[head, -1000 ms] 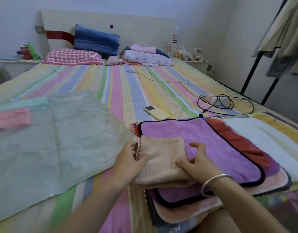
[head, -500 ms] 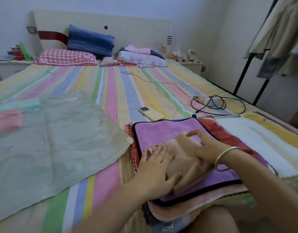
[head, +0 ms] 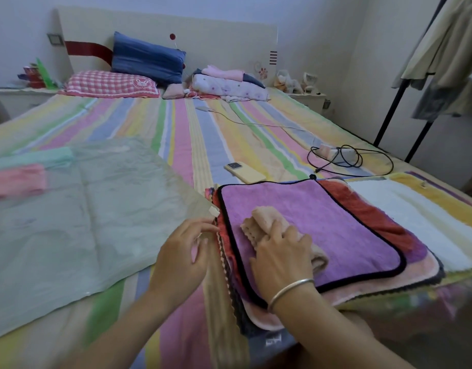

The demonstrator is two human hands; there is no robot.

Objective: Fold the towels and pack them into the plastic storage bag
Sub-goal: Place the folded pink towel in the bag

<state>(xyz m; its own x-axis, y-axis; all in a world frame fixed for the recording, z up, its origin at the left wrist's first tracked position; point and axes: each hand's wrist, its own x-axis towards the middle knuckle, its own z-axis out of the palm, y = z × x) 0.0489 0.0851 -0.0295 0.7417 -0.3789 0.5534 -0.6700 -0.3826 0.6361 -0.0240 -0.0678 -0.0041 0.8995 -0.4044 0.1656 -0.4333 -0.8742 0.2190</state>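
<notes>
A small folded peach towel [head: 264,222] lies on a purple black-edged towel [head: 322,217] that tops a stack of flat towels at the bed's near right. My right hand [head: 282,251] lies over the peach towel with its fingers curled round it. My left hand [head: 184,251] is just left of the stack and pinches the near right corner of the translucent plastic storage bag [head: 83,222]. The bag lies flat on the bed's left side. A folded pink towel [head: 16,179] and a teal towel [head: 35,158] show through its far end.
A red towel [head: 362,206] and a white towel [head: 416,217] spread to the right of the stack. Beyond it lie a yellow phone [head: 245,171] and a black cable with power strip [head: 341,155]. Pillows [head: 147,57] line the headboard. A clothes rack [head: 389,115] stands at the right.
The peach towel has been folded into a smaller bundle. My left hand left it and moved left to the bag's corner. My right hand now covers the bundle.
</notes>
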